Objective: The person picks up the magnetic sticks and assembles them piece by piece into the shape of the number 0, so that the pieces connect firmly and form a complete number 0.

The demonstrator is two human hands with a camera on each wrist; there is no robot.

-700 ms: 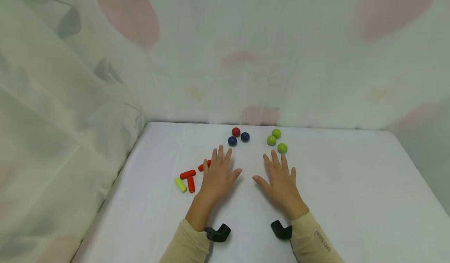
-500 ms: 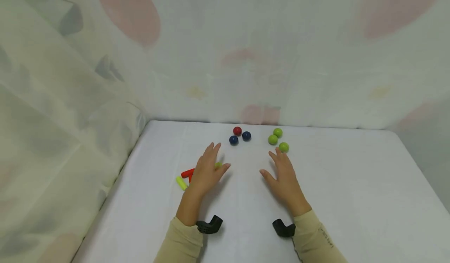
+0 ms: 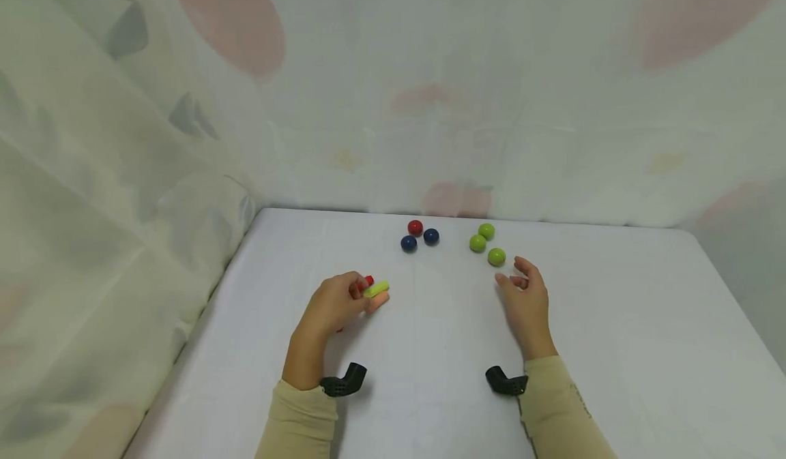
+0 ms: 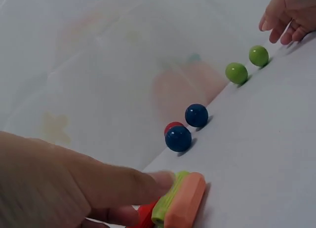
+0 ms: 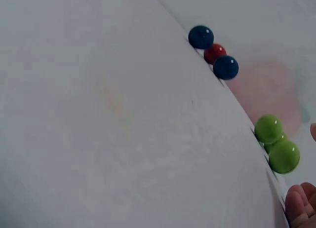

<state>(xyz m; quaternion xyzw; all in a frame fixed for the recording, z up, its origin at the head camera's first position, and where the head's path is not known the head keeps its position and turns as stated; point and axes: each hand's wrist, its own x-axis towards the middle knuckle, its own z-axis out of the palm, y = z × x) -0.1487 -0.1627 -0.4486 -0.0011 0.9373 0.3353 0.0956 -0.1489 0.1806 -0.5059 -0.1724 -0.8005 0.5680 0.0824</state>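
My left hand [image 3: 334,302] is bent down over a small group of short sticks at the table's left middle. Its thumb overlaps the end of a yellow-green stick [image 3: 376,289]; a red stick [image 4: 144,214] shows beside the fingertips. An orange faceted stick [image 4: 186,201] lies along the yellow-green one. Whether the fingers pinch any stick cannot be made out. My right hand [image 3: 527,305] hovers loosely curled, holding nothing, beside the nearest green ball [image 3: 497,257]. Two more green balls [image 3: 477,243] sit just behind. Other sticks are hidden behind the left hand.
Two dark blue balls [image 3: 409,243] and a red ball [image 3: 415,228] sit close together near the back edge of the white-covered table [image 3: 614,322]. A patterned cloth [image 3: 368,91] hangs behind the table. Another cloth [image 3: 123,254] drapes on the left side.
My left hand has moved left and toward me, and its fingers have bent down to the sticks. My right hand has shifted right, its spread fingers now loosely curled. The balls stay in place.
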